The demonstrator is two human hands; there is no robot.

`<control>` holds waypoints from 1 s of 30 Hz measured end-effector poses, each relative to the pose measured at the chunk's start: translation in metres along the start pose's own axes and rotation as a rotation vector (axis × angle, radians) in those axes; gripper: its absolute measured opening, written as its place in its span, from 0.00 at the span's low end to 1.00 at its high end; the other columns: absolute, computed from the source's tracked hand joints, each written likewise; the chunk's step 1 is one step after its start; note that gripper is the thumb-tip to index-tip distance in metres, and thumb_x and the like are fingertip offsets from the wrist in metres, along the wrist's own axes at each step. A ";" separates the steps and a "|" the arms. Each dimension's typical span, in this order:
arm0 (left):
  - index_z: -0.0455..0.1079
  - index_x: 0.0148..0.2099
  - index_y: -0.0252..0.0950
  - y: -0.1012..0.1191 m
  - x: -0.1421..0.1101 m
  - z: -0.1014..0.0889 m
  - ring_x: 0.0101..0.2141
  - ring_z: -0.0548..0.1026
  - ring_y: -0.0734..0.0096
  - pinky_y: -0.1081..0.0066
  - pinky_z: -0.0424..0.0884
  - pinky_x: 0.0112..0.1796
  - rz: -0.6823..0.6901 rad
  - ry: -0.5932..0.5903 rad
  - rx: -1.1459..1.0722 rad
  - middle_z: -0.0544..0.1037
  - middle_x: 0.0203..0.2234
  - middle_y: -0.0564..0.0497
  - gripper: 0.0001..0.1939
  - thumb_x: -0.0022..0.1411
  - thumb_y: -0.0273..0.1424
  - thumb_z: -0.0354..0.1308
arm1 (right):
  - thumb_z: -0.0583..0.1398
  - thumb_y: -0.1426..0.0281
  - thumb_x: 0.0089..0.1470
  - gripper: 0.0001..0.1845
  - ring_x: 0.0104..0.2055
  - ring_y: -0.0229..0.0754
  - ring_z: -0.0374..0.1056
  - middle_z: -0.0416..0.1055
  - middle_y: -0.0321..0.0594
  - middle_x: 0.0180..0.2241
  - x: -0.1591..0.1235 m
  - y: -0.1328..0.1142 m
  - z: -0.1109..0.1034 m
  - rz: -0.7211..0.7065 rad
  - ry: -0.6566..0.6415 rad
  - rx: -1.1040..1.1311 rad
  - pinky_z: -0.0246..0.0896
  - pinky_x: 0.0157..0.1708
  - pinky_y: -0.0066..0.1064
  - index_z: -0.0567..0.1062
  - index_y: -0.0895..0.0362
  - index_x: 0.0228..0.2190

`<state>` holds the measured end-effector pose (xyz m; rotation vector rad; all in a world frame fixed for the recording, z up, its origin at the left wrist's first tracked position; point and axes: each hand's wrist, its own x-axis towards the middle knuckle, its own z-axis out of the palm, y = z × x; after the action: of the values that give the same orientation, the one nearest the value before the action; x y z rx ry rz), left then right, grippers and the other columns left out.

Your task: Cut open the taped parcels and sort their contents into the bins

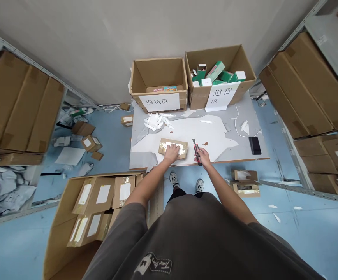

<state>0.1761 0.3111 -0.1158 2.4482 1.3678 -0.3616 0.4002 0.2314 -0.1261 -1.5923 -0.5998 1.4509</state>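
On the table's near side lies a small taped cardboard box. My left hand rests over its top, fingers bent against the tape and white label, holding it in place. A short gap to the right, my right hand is closed around a red and black utility knife. The knife's tip points away from me, and it stays apart from the box. Crumpled white paper strips lie behind the box.
Two open cartons stand at the back: the left carton holds colourful packs, the right carton green and white boxes. A phone lies on the table's right. Bottom left, a large carton holds several labelled boxes. Shelved cartons flank both sides.
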 end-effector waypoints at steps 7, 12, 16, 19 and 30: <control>0.70 0.60 0.39 0.007 0.012 0.010 0.59 0.67 0.42 0.52 0.66 0.58 -0.071 0.023 -0.046 0.72 0.58 0.35 0.37 0.53 0.46 0.77 | 0.58 0.50 0.65 0.20 0.19 0.38 0.70 0.73 0.27 0.23 0.008 0.006 -0.018 -0.052 -0.120 -0.514 0.66 0.25 0.28 0.74 0.49 0.48; 0.71 0.60 0.40 0.010 0.015 0.014 0.59 0.68 0.46 0.52 0.67 0.58 -0.051 0.006 -0.090 0.74 0.56 0.38 0.32 0.56 0.40 0.76 | 0.55 0.57 0.71 0.17 0.23 0.39 0.73 0.77 0.29 0.28 0.020 -0.002 -0.025 -0.155 -0.262 -0.824 0.66 0.32 0.28 0.75 0.48 0.54; 0.74 0.58 0.43 0.011 0.009 0.016 0.68 0.60 0.41 0.46 0.63 0.63 0.009 0.091 -0.094 0.67 0.66 0.38 0.29 0.56 0.39 0.77 | 0.56 0.59 0.72 0.17 0.36 0.46 0.77 0.82 0.37 0.36 0.035 -0.014 -0.024 -0.227 -0.277 -1.111 0.64 0.36 0.30 0.77 0.47 0.56; 0.74 0.57 0.42 0.010 0.005 0.018 0.74 0.52 0.37 0.39 0.54 0.69 0.046 0.110 -0.075 0.59 0.73 0.37 0.31 0.53 0.37 0.79 | 0.55 0.60 0.72 0.19 0.44 0.51 0.77 0.83 0.42 0.44 0.046 -0.023 -0.019 -0.292 -0.298 -1.255 0.63 0.39 0.32 0.79 0.47 0.57; 0.70 0.57 0.36 0.005 0.012 0.017 0.75 0.53 0.39 0.41 0.54 0.70 0.059 0.075 -0.165 0.59 0.74 0.30 0.33 0.53 0.34 0.78 | 0.54 0.60 0.70 0.19 0.38 0.48 0.76 0.83 0.39 0.36 0.050 -0.025 -0.033 -0.312 -0.439 -1.222 0.60 0.36 0.31 0.84 0.48 0.48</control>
<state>0.1859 0.3113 -0.1346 2.3813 1.2955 -0.1386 0.4467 0.2761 -0.1338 -1.8566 -2.1821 1.2080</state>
